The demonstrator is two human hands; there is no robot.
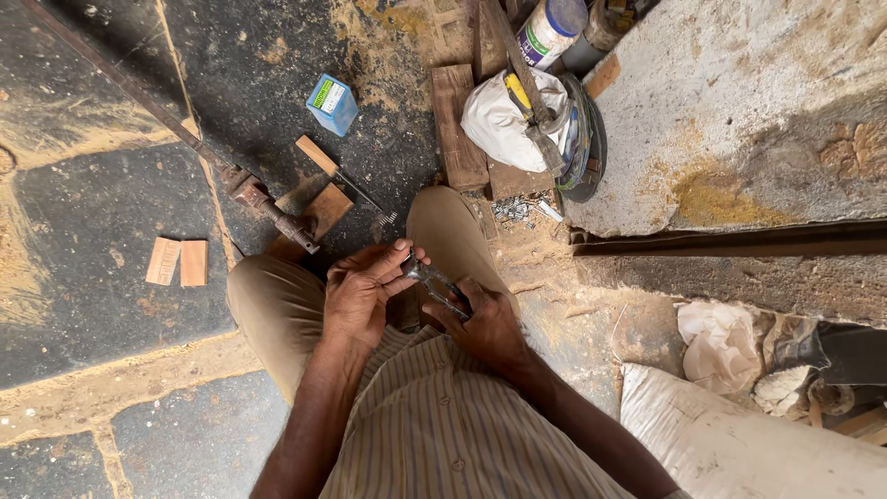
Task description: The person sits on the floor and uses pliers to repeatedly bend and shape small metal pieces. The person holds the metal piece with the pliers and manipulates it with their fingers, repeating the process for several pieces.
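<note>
Now pliers between both hands.

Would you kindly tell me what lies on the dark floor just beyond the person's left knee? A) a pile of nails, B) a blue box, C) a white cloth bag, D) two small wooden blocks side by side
D: two small wooden blocks lie side by side on the dark floor left of the knee, while the blue box sits further up, near the white cloth bag.

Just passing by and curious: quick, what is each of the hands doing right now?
Left hand: fingers closed on the head end of the metal pliers.
Right hand: closed around the handles of the same pliers.
</note>
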